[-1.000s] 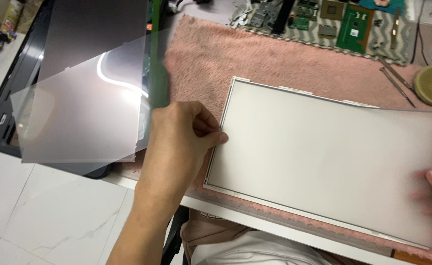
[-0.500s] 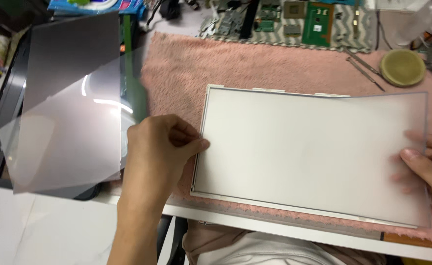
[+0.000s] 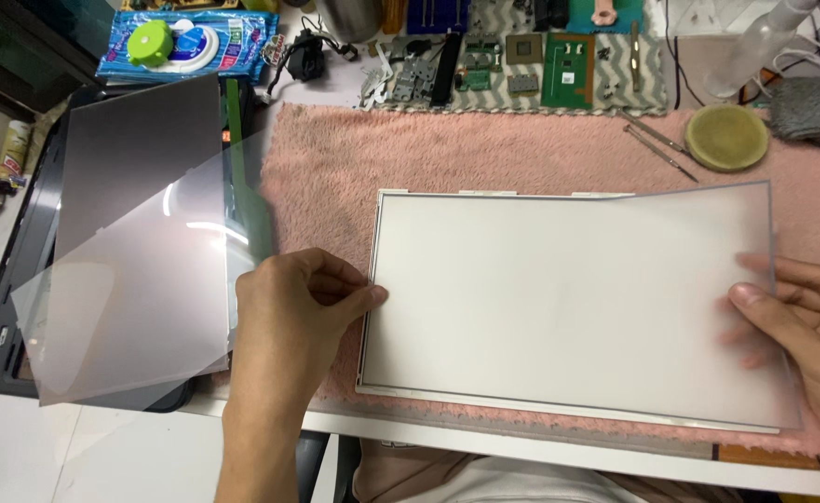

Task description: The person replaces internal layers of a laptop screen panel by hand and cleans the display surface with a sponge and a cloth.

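A large translucent white sheet (image 3: 568, 298) lies over a white-framed backlight panel (image 3: 410, 197) on a pink fluffy towel (image 3: 484, 154). My left hand (image 3: 293, 312) pinches the sheet's left edge between thumb and fingers. At the right edge my right hand (image 3: 801, 321) grips the sheet, thumb on top and fingers showing through from beneath. The sheet's right end is lifted slightly off the panel.
Two more translucent films (image 3: 140, 261) lie stacked on a dark screen housing (image 3: 19, 279) at the left. Behind the towel are circuit boards (image 3: 568, 65), small metal parts, two thin tools (image 3: 657, 140), a round yellowish tin (image 3: 726, 135), a blue wipes pack (image 3: 186, 42) and a spray bottle (image 3: 754, 42).
The view has shifted, so the sheet now sits further right and lower in frame. My right hand has come fully into view, taking a firmer hold on the sheet's right edge.
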